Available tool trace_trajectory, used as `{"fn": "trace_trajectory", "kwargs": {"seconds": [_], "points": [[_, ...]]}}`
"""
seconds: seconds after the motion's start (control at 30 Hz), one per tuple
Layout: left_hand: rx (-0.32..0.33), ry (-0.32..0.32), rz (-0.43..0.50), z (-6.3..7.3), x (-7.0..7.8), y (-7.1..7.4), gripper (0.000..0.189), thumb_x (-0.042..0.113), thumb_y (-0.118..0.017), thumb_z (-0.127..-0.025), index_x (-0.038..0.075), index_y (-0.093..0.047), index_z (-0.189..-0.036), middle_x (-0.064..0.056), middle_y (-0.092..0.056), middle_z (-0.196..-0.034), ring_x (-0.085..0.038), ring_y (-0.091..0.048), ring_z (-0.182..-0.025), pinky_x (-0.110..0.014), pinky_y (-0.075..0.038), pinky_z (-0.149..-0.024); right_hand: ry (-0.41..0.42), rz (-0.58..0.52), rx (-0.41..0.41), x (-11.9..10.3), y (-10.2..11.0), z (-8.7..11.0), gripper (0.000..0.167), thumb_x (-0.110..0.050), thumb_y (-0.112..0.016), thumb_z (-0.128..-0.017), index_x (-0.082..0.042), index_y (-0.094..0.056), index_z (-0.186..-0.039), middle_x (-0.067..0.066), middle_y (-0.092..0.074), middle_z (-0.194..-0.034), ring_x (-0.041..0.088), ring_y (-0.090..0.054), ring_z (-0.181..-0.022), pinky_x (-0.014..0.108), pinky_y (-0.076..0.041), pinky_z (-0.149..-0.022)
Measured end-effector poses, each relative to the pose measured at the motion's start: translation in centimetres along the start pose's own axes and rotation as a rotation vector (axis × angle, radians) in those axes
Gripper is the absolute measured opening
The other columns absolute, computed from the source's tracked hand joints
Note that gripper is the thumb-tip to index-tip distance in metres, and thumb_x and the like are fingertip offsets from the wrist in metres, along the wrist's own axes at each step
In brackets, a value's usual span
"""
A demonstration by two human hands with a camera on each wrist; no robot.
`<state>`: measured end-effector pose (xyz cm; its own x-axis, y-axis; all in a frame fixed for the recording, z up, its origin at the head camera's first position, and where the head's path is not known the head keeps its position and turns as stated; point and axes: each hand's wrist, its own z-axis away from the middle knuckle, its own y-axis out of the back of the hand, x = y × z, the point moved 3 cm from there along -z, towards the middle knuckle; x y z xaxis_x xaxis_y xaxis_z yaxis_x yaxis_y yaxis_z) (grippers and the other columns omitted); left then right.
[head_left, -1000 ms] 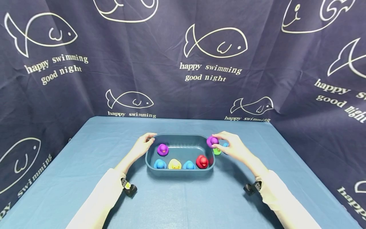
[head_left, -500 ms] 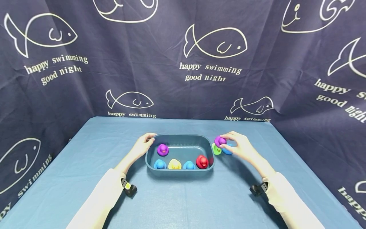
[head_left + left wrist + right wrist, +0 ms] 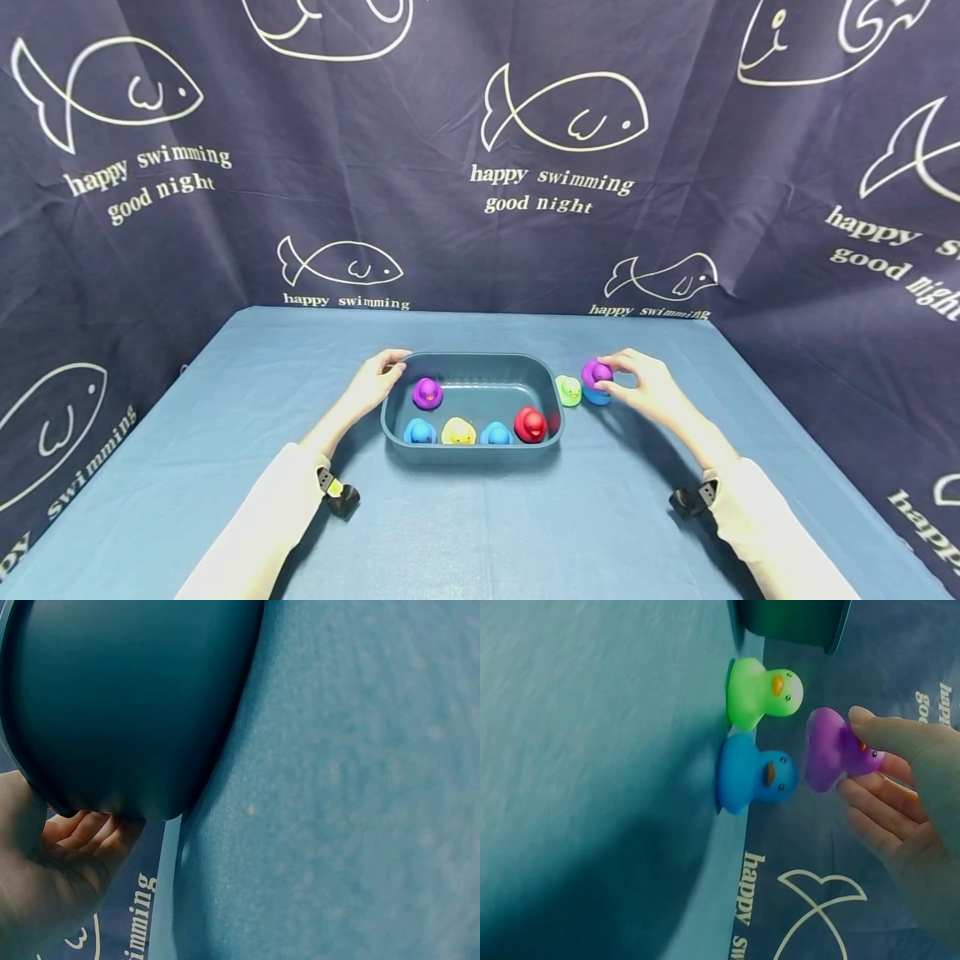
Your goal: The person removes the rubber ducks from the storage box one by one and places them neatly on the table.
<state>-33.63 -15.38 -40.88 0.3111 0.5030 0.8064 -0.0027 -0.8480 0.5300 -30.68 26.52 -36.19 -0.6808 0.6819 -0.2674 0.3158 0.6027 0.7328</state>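
My right hand [image 3: 643,385] pinches a purple rubber duck [image 3: 826,751] between thumb and fingers. In the right wrist view the duck hangs above the table, over a blue rubber duck [image 3: 742,774] and close to a green one [image 3: 751,694]. Both of those stand on the cloth just right of a dark teal bin [image 3: 472,452]. My left hand [image 3: 371,383] grips the bin's left end at its rim, thumb on one side of the wall and fingers on the other, as the left wrist view [image 3: 75,855] partly shows.
Inside the bin sit another purple duck [image 3: 427,393], a red duck [image 3: 530,425], a yellow duck [image 3: 458,431] and two blue ducks [image 3: 496,432]. A light blue cloth [image 3: 465,533] covers the table. Dark fabric with fish drawings [image 3: 435,200] hangs around the back and sides.
My right hand has carried the purple duck rightward, from the bin's right rim past the green duck to above the blue duck. The left hand and the bin have stayed in place.
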Motion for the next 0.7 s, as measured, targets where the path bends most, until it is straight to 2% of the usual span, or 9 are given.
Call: {"fn": "trace_trajectory", "kwargs": {"seconds": [0.23, 0.5, 0.57, 0.7], "points": [[-0.008, 0.016, 0.022, 0.1, 0.0, 0.0, 0.031, 0.008, -0.051, -0.094, -0.003, -0.057, -0.123, -0.021, -0.061, -0.111, -0.021, -0.054, -0.085, -0.027, -0.044, -0.071, 0.013, 0.037, 0.015, 0.9, 0.5, 0.6, 0.035, 0.000, -0.079, -0.067, 0.000, -0.070, -0.101, 0.007, -0.069, -0.091, 0.022, -0.064, -0.082, 0.020, -0.045, -0.080], [-0.010, 0.017, 0.019, 0.1, 0.1, 0.0, 0.031, 0.008, -0.051, -0.094, -0.002, -0.057, -0.123, -0.022, -0.061, -0.112, -0.021, -0.054, -0.086, -0.027, -0.044, -0.071, 0.016, 0.063, 0.022, 1.6, 1.0, 1.0, 0.035, 0.001, -0.078, -0.067, 0.001, -0.069, -0.101, 0.010, -0.068, -0.092, 0.024, -0.064, -0.084, 0.025, -0.045, -0.078], [-0.011, 0.018, 0.021, 0.1, 0.1, 0.0, 0.031, 0.008, -0.051, -0.094, -0.002, -0.057, -0.123, -0.021, -0.061, -0.112, -0.020, -0.054, -0.085, -0.026, -0.044, -0.071, 0.016, 0.069, 0.026, 1.8, 1.1, 1.1, 0.035, 0.001, -0.078, -0.067, 0.001, -0.069, -0.101, 0.010, -0.069, -0.092, 0.025, -0.064, -0.084, 0.023, -0.045, -0.079], [-0.015, 0.018, 0.022, 0.1, 0.1, 0.0, 0.032, 0.008, -0.051, -0.094, -0.002, -0.056, -0.123, -0.021, -0.061, -0.112, -0.021, -0.054, -0.084, -0.026, -0.044, -0.070, 0.017, 0.069, 0.036, 2.1, 1.3, 1.3, 0.035, 0.002, -0.078, -0.066, 0.002, -0.069, -0.100, 0.010, -0.069, -0.090, 0.025, -0.063, -0.084, 0.012, -0.042, -0.082]]}}
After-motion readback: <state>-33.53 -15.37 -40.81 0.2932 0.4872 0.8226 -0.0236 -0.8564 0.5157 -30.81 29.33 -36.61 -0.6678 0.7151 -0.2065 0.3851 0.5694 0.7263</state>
